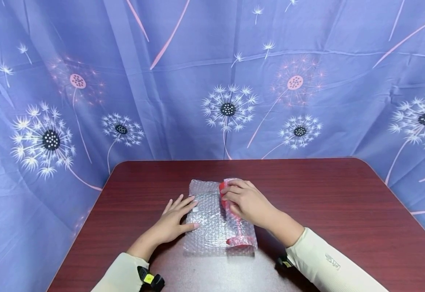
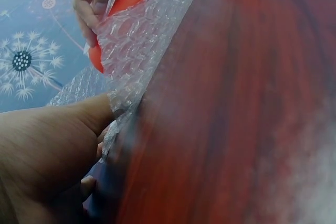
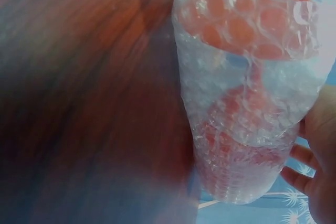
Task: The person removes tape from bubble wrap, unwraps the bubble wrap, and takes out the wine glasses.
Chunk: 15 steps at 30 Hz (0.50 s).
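A red goblet (image 1: 222,194), with a wide bowl, thin stem and round foot, lies on its side on the sheet of bubble wrap (image 1: 206,223). Part of the wrap passes over it, and the red foot (image 3: 262,22) shows through the bubbles in the right wrist view. My right hand (image 1: 250,202) grips the bowl end from above, fingers curled over the wrap and the bowl's rim. On the flat left part of the sheet my left hand (image 1: 172,224) rests with fingers spread, its thumb and fingertips on the wrap's left edge.
The dark red wooden table (image 1: 325,194) reaches out on both sides, with rounded far corners. Behind and left of it hangs a blue cloth (image 1: 183,105) with dandelion prints. Black straps with devices (image 1: 151,279) sit on both wrists.
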{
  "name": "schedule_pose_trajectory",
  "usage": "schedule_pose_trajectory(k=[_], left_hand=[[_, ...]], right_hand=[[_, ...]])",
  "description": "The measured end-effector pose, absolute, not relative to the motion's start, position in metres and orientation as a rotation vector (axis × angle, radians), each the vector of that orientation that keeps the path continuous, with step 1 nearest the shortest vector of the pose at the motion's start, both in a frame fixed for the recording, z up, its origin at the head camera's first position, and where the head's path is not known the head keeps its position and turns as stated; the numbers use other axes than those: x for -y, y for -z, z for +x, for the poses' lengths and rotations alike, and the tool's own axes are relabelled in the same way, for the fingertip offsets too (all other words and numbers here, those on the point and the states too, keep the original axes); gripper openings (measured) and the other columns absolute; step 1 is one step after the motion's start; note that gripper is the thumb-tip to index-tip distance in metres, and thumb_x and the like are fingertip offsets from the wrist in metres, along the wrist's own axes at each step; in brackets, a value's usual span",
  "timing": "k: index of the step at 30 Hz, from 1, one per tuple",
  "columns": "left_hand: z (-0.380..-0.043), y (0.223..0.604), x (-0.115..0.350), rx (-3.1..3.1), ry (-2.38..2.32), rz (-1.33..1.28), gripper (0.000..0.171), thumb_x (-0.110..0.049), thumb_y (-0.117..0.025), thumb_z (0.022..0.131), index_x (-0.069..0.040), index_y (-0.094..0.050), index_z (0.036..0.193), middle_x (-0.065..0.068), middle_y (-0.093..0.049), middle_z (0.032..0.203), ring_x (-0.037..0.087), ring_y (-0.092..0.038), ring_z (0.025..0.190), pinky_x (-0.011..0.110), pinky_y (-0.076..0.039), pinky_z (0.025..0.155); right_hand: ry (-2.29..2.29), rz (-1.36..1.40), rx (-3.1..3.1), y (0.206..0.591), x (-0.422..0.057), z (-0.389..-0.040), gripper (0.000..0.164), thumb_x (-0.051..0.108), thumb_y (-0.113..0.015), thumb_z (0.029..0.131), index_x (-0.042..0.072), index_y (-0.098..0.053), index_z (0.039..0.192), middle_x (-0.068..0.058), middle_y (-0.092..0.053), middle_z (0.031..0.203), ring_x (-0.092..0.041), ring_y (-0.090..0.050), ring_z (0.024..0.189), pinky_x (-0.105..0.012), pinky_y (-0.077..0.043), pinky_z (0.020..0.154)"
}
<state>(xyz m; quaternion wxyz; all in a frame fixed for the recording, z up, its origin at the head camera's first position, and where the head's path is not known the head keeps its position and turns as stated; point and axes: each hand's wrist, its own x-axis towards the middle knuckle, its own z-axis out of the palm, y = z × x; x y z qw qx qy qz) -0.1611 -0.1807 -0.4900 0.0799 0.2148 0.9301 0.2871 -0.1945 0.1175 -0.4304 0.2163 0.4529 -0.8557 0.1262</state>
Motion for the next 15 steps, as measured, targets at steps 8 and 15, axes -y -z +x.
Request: schedule_pose_trajectory(k=[8,15], left_hand=[[-0.1599,0.4891,0.1832,-2.782,-0.853,0.637,0.074,-0.048,-0.067,0.094,-0.02,-0.039,0.157,0.0,-0.026,0.168,0.034,-0.008,0.158,0.065,0.002,0.124],[-0.16,0.4893,0.1863,-2.783,-0.857,0.637,0.074,-0.048,-0.067,0.094,-0.02,-0.039,0.157,0.001,-0.027,0.168,0.035,-0.009,0.158,0.066,0.002,0.124]], right_hand=[[-0.308,1.267,2.369,0.4311,-0.1185,-0.1942,0.025,0.008,-0.064,0.084,0.019,-0.078,0.103,0.002,-0.073,0.116,-0.029,-0.06,0.121,-0.047,-0.05,0.097],[-0.314,1.271,2.372,0.4323,-0.1199,-0.1945,0.028,0.007,-0.064,0.085,0.021,-0.079,0.104,0.0,-0.072,0.118,-0.03,-0.06,0.12,-0.048,-0.051,0.096]])
